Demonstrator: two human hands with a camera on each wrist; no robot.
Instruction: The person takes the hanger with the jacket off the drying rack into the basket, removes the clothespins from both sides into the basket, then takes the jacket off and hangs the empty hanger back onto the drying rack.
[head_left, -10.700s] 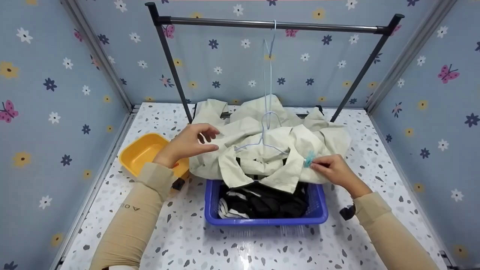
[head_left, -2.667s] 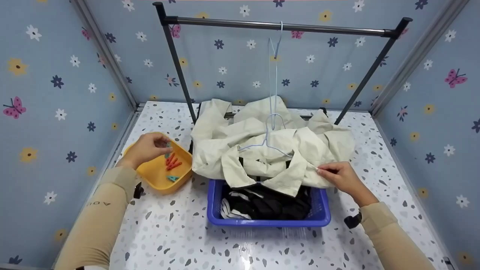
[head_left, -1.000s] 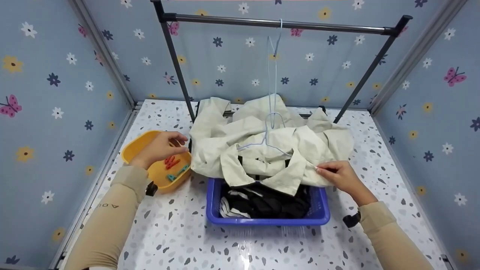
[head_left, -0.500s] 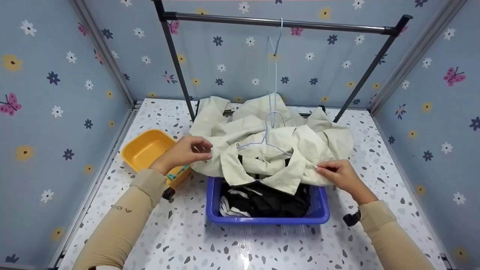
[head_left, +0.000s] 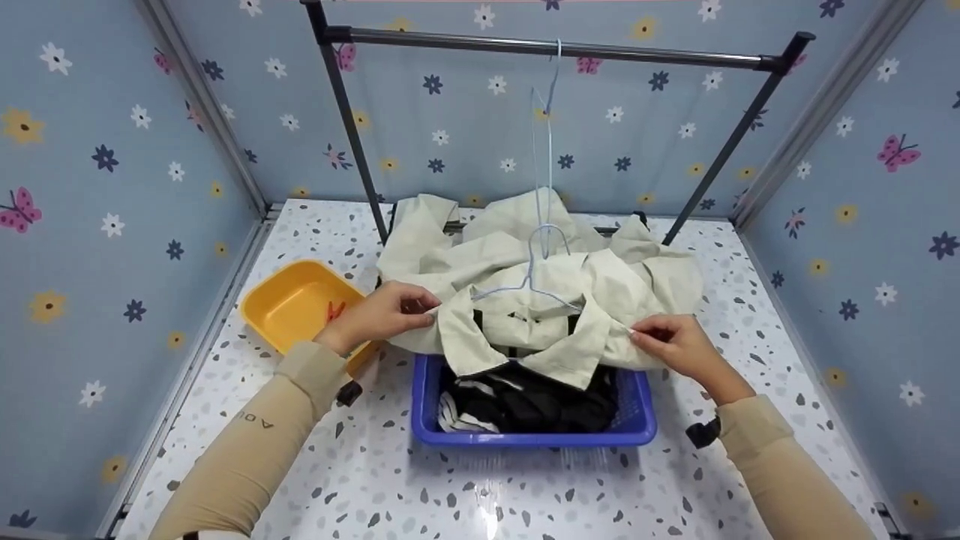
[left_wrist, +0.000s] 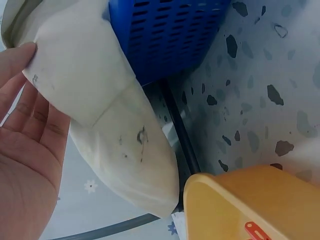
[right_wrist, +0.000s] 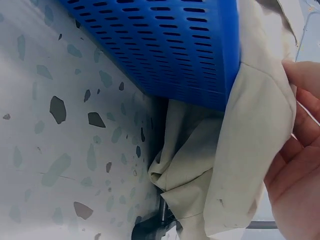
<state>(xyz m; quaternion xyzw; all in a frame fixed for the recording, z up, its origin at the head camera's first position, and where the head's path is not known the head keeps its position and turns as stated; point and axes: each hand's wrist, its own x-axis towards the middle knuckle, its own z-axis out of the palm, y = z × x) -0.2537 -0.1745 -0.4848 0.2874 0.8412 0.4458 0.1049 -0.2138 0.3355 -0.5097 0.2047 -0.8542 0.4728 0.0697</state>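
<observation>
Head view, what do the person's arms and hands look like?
The left sleeve and right sleeve are tan with wide cuffs; dark letters mark the left one. A small black device sits by each wrist. Left hand and right hand are ungloved.

The garment [head_left: 491, 259] is of cream colour, the basket [head_left: 532, 439] is blue, and the bowl [head_left: 285, 300] is yellow. The table [head_left: 585, 487] is white with grey spots, the wall [head_left: 480, 120] light blue with flowers.

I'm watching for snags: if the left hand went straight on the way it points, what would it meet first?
The left hand pinches the cream cloth garment; straight on, it would probably meet that garment's nearer pointed collar flap first, though depth is hard to judge.
</observation>
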